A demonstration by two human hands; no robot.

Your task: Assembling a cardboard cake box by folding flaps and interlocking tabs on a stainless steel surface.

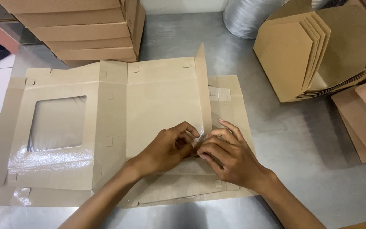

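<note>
Cardboard lies flat before you: an unfolded box blank point(149, 106) of brown card, spread across the steel desk point(310, 144), with a square film-covered window point(58, 123) in its left panel and a raised side flap point(202, 85) standing up along the right edge of its middle panel. Your left hand point(166, 148) rests on the lower part of that middle panel, fingers curled and pinching the card near the foot of the raised flap. Your right hand point(227, 154) sits just beside it, touching the same spot, its thumb and bent fingers pressed onto the fold while the index finger lies stretched out over the right panel; the fingertips of both hands meet there. A second flat blank point(229, 93) shows beneath the one you are handling, peeking out on the right. Behind the blank, at the far left, stands a stack of folded brown boxes point(81, 29). To your right, well apart from your hands, a bundle of flat card pieces point(301, 55) leans fanned out, and a ribbed silvery roll point(250, 17) stands at the far edge.
</note>
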